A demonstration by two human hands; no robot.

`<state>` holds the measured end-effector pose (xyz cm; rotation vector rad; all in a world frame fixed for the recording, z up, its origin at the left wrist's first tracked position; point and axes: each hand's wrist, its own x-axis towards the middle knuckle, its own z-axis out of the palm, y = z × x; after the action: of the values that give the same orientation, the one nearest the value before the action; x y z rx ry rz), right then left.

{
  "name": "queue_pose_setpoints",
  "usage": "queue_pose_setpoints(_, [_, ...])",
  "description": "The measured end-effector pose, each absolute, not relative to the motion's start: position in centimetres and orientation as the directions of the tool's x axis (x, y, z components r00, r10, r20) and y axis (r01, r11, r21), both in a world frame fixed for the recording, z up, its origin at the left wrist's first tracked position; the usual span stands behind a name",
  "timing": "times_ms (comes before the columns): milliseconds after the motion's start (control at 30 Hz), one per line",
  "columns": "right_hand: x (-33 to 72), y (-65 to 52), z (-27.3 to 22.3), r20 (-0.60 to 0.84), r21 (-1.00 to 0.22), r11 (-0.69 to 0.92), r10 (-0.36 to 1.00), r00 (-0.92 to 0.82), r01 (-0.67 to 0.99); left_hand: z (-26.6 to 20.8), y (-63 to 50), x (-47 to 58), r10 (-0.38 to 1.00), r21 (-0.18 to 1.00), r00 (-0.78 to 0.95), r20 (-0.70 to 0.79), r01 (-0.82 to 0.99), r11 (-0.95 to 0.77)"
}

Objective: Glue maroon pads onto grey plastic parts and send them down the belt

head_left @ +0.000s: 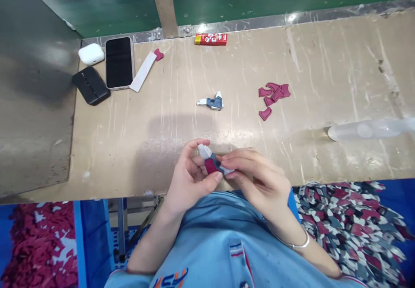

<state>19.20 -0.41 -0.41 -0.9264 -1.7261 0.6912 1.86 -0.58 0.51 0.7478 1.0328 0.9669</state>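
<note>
Between my two hands, just above the front edge of the table, is a small plastic part (211,165) in white, dark grey and maroon. My left hand (191,177) grips it by the maroon side, thumb below and fingers behind. The fingertips of my right hand (259,177) pinch its white right end. Farther back on the table lies a similar grey and white plastic part (212,102) that shows no maroon. To its right is a loose group of maroon plastic pieces (275,92).
At the back left lie a phone (119,63), a white case (91,54), a black device (91,85) and a white strip (142,72). A red packet (211,39) is at the back. Blue bins hold maroon pieces (42,253) and mixed parts (353,223).
</note>
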Motion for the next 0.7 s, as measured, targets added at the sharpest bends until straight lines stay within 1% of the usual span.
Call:
queue_pose_setpoints(100, [19.22,-0.56,-0.31,0.500,-0.802,0.534,0.845,-0.189,0.266,0.33,-0.59,1.68,0.904,0.859,0.226,-0.363,-0.293,0.419])
queue_pose_setpoints(267, [19.42,-0.59,-0.18,0.510,-0.790,0.553,0.833,-0.214,0.266,0.38,-0.42,1.68,0.900,0.833,0.262,-0.348,-0.354,0.425])
queue_pose_setpoints(367, [19.44,-0.54,-0.31,0.540,-0.776,0.576,0.817,-0.202,0.257,0.39,-0.30,1.60,0.891,0.790,0.306,-0.335,-0.423,0.443])
queue_pose_setpoints(467, [19.36,-0.56,-0.47,0.571,-0.767,0.590,0.807,-0.151,0.251,0.31,-0.23,1.46,0.877,0.744,0.355,-0.322,-0.478,0.467])
queue_pose_setpoints(567, [19.14,-0.80,-0.65,0.574,-0.781,0.580,0.813,-0.098,0.233,0.21,-0.23,1.37,0.896,0.753,0.346,-0.279,-0.501,0.428])
queue_pose_setpoints(633, [18.89,-1.07,-0.82,0.546,-0.811,0.547,0.835,-0.069,0.209,0.19,-0.23,1.33,0.921,0.773,0.307,-0.238,-0.515,0.371])
queue_pose_setpoints(700, [18.55,-1.37,-0.99,0.500,-0.855,0.497,0.866,-0.017,0.150,0.16,-0.23,1.28,0.934,0.787,0.279,-0.223,-0.514,0.341])
